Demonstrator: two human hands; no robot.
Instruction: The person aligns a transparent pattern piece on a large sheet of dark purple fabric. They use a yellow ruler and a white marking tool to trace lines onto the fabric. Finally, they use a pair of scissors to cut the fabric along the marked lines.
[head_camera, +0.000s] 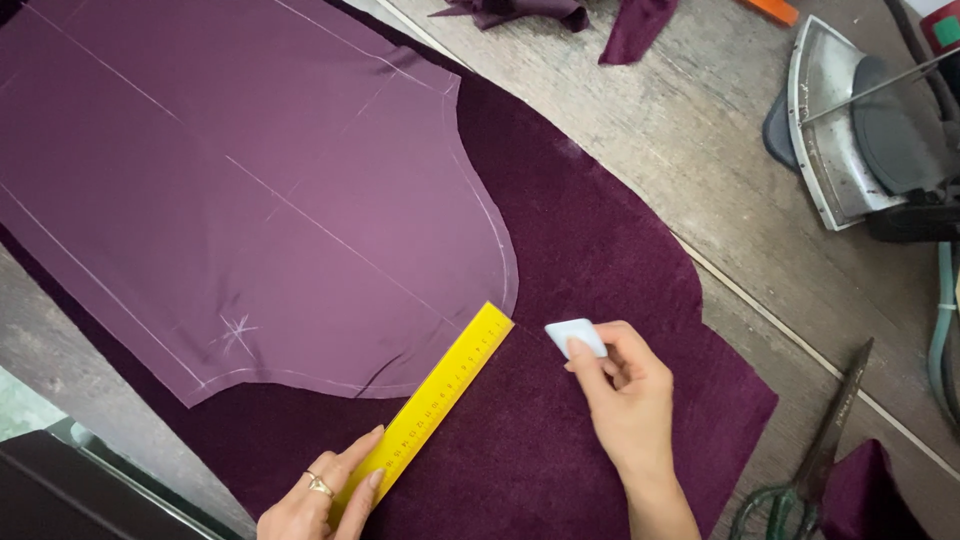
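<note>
Here the marking work looks partly done, judging from the cloth: the lighter purple lining piece is already carrying chalk lines along its edges and across its middle, plus a small chalk cross near its lower corner, while the dark plum velvet beneath it is showing no clear chalk outline yet, only a faint smudge near its far edge, so tracing onto the velvet seems to be what is left. The left hand is pressing the near end of the yellow ruler flat, its fingers lying close together along the ruler's edge. The ruler is running diagonally from that hand up to the curved corner of the lining piece, its far tip touching that edge. The right hand is pinching a pale tailor's chalk between thumb and fingertips, the chalk poking out beyond them, hovering at or on the velvet just beside the ruler's far tip; contact cannot be told. Toward the right edge of the surface, an iron is resting on its side, and dark scissors are lying near the near-right corner, well apart from both hands.
</note>
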